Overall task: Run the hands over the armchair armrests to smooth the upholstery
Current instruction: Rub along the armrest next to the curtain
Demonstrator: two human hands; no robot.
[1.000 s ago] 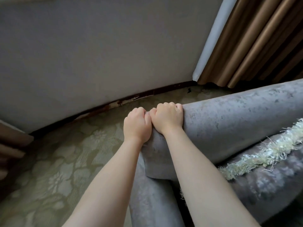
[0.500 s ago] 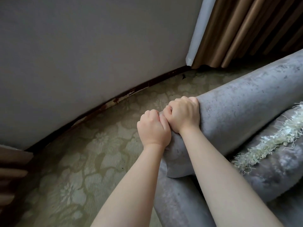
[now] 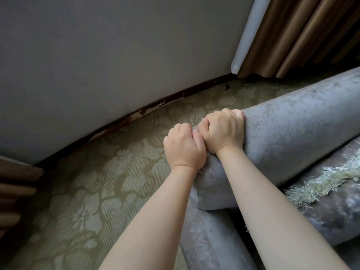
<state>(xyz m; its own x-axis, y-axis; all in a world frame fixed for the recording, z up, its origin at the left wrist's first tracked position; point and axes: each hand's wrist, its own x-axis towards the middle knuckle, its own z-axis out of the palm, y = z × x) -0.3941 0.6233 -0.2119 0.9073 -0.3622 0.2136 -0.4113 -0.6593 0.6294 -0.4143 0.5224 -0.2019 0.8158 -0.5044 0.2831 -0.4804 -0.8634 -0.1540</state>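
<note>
A grey velvet armrest, thick and rounded, runs from the centre towards the upper right. Both hands sit side by side on its front end, thumbs touching. My left hand curls over the end's lower left corner with its fingers wrapped out of sight around the front. My right hand grips the top of the same end, fingers bent over the far edge. Below the armrest the chair's grey front panel drops to the floor.
A grey cushion with a pale shaggy fringe lies on the seat at the right. Green floral carpet covers the floor to the left. A grey wall with dark skirting stands behind, and brown curtains hang at the top right.
The view has shifted, so hands and armrest sit further right and lower in the frame. Both hands keep their grip on the armrest's front end, the left slightly lower than the right.
</note>
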